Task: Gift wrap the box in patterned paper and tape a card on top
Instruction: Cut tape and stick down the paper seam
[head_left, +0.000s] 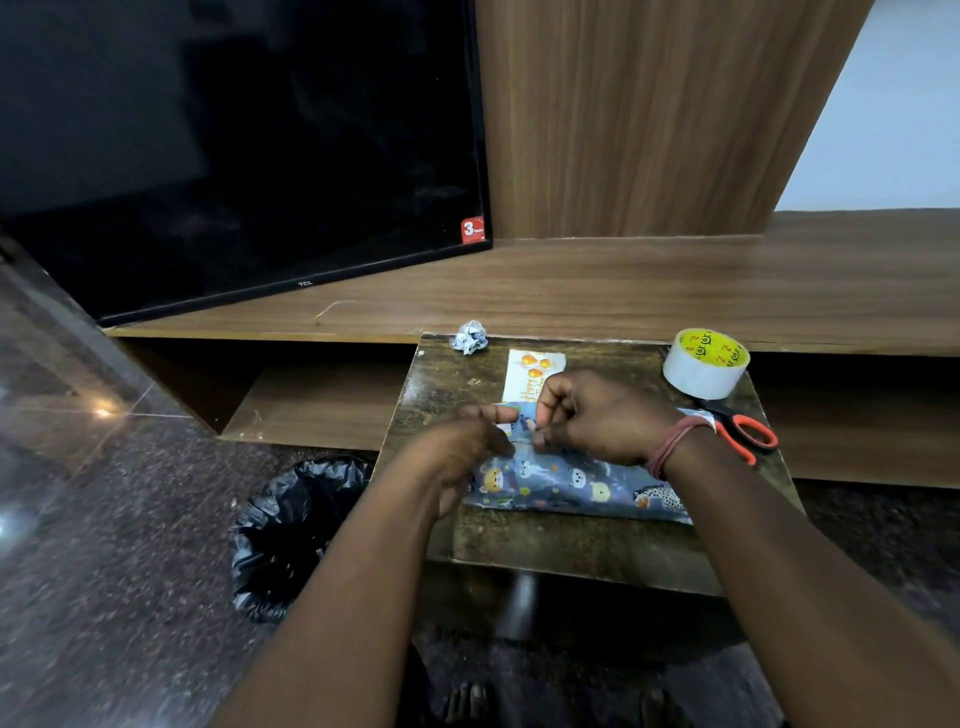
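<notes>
1. Two hands meet over the wrapped box (571, 486), which lies flat on the small dark counter (545, 540), its long side toward the near edge; bare counter shows in front of it and to its left.
2. The left hand (460, 457) is blurred; its thumb and fingers seem to pinch the patterned paper (602, 488) at the box's left end, though the exact grip cannot be told.
3. The right hand (597, 415) has its fingers curled and its fingertips pinching the paper's upper fold; a reddish band circles that wrist.
4. The paper is blue-grey, printed with cartoon animals, and lies creased and slightly puffed.
5. The card (530, 374) lies flat just behind the box, white with orange shapes, partly hidden by the right hand.
6. A roll of tape (705, 364) stands at the far right corner; orange-handled scissors (745, 431) lie near the right edge; a crumpled paper ball (470, 338) sits at the far left edge.
</notes>
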